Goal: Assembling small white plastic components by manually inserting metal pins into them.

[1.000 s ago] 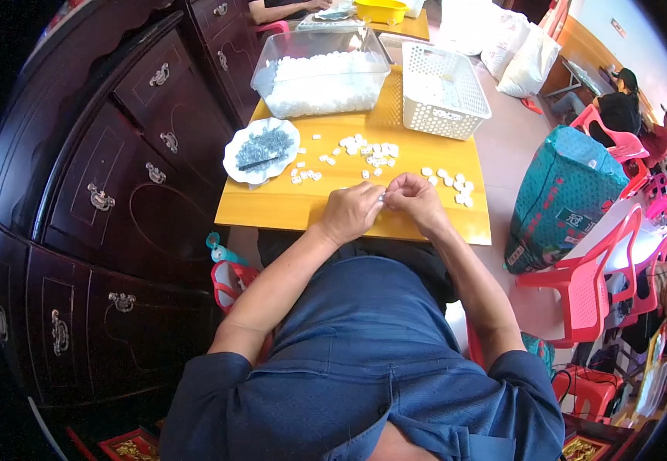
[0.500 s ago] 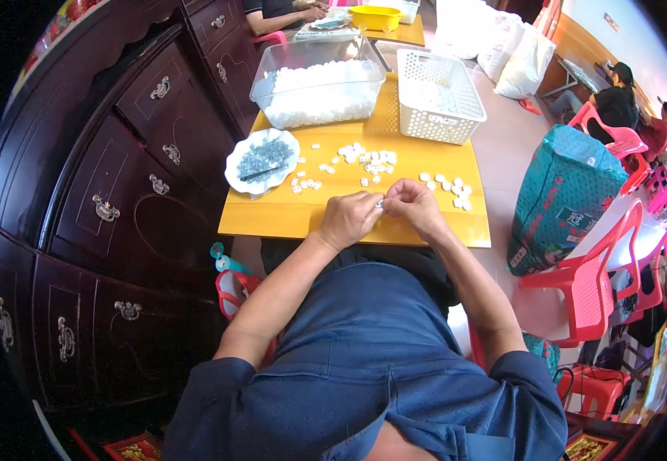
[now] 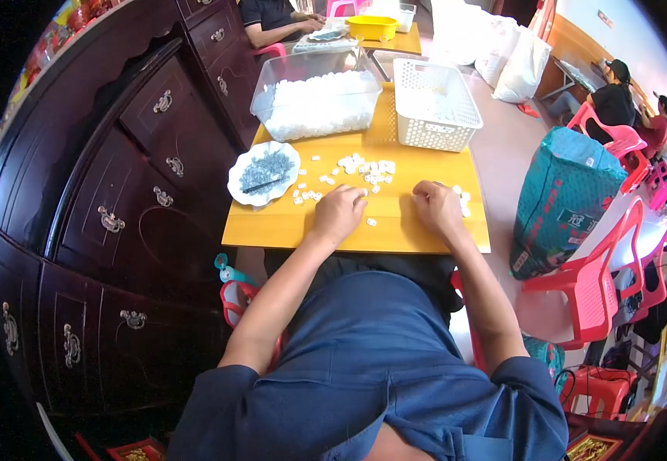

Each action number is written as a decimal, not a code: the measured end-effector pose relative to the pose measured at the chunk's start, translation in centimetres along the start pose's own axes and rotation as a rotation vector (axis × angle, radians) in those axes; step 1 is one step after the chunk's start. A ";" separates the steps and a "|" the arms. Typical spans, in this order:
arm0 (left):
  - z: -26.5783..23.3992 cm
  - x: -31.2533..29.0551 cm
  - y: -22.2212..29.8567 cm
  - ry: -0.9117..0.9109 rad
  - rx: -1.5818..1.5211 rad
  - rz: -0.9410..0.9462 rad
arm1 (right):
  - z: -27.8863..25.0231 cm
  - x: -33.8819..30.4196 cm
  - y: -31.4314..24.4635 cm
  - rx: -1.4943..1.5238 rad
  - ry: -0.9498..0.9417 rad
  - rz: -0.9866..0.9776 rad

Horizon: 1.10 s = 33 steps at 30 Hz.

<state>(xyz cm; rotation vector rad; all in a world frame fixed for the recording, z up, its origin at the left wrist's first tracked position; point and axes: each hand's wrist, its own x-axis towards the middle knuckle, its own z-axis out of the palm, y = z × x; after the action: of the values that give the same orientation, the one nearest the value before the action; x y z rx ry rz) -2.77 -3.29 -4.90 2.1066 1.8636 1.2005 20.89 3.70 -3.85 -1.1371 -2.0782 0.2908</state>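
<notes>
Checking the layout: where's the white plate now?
In the head view, the plate sits at the left edge of the table, in front of the clear tub.

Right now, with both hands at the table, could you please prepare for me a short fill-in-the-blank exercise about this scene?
1. The left hand and the right hand do not touch; they are ____.
2. The small white piece closest to the table's near edge lies nearer to the ____ hand.
3. The perforated basket stands to the ____ of the clear tub.
4. The colour of the basin in the background is ____.

Missing words: apart; left; right; yellow.
</notes>
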 end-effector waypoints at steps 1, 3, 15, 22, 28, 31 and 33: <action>0.2 0.4 0.2 0.000 0.000 0.005 | -0.1 0.0 0.4 -0.001 0.004 0.001; 0.5 1.4 0.5 -0.054 0.076 -0.004 | -0.2 0.0 1.2 -0.063 0.081 0.012; 2.1 3.4 0.0 -0.160 0.304 0.109 | 2.1 2.2 -1.7 -0.010 -0.086 -0.086; 0.7 2.5 0.6 -0.125 0.130 0.065 | 5.7 3.4 -2.8 -0.091 -0.089 -0.144; -2.9 0.8 -1.0 0.203 -0.259 -0.083 | 5.9 3.6 -3.0 -0.077 -0.118 -0.182; -4.2 -0.1 -2.9 0.265 -0.379 -0.187 | 5.6 4.3 -2.4 -0.091 -0.160 -0.184; -3.8 -1.2 -4.9 0.264 -0.436 -0.296 | 5.4 4.6 -3.2 -0.057 -0.182 -0.169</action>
<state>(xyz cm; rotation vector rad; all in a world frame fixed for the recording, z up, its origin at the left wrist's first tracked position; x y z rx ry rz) -8.86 -4.72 -5.51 1.4519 1.7201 1.6790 13.62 6.29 -3.75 -0.9910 -2.3401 0.2630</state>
